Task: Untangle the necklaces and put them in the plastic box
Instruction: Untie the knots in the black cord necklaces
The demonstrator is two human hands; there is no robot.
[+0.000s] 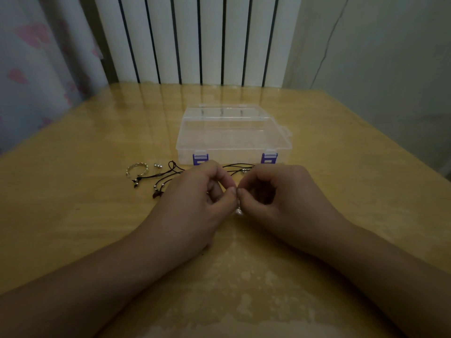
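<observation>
Black cord necklaces [163, 175] with small silver beads and dark pendants lie tangled on the wooden table [73, 215], in front of a clear plastic box [231, 135] that is closed with two purple latches. My left hand [197, 201] and my right hand [275, 193] meet at the fingertips just in front of the box, fingers curled. Between them they pinch a thin piece of the necklaces, and a small silver bead [238, 211] hangs below the fingertips. More black cord [240, 167] runs behind my hands.
A silver twisted ring-shaped bracelet [136, 168] and a small silver charm [157, 166] lie left of the cords. A white radiator [195, 37] stands behind the table, a curtain [36, 69] at the left and a wall at the right.
</observation>
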